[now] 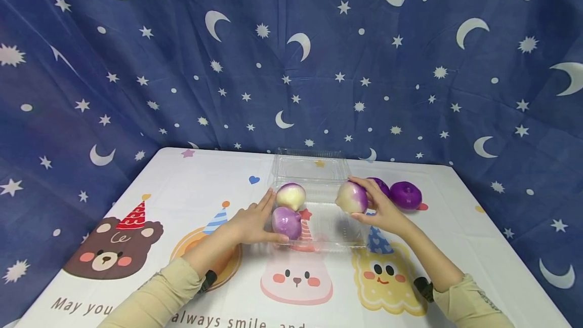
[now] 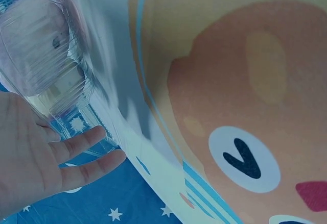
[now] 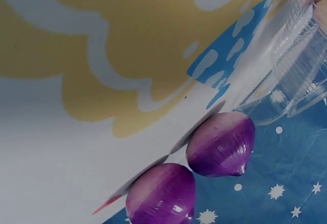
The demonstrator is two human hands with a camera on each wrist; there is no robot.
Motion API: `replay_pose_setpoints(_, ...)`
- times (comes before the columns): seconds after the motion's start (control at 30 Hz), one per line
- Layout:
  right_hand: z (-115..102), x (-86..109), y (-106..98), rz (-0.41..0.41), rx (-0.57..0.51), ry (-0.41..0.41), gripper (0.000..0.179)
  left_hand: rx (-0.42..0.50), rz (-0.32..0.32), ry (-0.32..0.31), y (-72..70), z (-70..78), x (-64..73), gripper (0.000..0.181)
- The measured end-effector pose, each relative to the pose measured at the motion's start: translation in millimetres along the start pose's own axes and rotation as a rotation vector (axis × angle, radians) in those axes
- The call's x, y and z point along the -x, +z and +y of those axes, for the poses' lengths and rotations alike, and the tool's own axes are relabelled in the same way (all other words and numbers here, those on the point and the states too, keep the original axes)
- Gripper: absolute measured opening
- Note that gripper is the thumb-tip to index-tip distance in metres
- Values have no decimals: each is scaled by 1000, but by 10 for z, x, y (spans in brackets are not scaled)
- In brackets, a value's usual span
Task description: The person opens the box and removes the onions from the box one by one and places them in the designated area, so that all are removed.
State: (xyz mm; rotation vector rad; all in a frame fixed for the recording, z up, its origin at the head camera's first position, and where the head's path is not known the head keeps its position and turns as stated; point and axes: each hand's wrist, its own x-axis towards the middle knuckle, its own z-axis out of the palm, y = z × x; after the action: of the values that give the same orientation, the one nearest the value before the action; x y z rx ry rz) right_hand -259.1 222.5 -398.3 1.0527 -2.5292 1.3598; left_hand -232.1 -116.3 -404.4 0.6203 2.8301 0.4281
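A clear plastic clamshell box [image 1: 325, 224] lies with its lid [image 1: 300, 167] folded back toward the curtain. Two onions sit along its left side: a white-and-purple onion [image 1: 290, 197] behind and a lilac onion [image 1: 286, 223] in front. My left hand [image 1: 255, 220] rests against the box's left side, its fingers extended and the thumb near the front corner; the left wrist view shows the fingers [image 2: 82, 170] spread. Over the right part of the box, my right hand [image 1: 380, 209] holds another white-and-purple onion [image 1: 352, 197] between thumb and fingers.
Right of the box lie two dark purple onions, the nearer one [image 1: 405, 195] in plain sight and the other [image 1: 379, 185] partly behind my right hand. A white cloth with cartoon prints [image 1: 218, 287] covers the table. Behind it hangs a blue star-and-moon curtain [image 1: 255, 90].
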Motion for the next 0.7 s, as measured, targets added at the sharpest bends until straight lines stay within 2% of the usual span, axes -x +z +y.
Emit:
replay_pose_setpoints(0.4,38,52,-22,99,-23,95,83,-6,-1,0,-14,7,5,116)
replay_pose_setpoints(0.7,129,88,-50,145,-80,65,82,-5,-3,-5,-9,12,4,117)
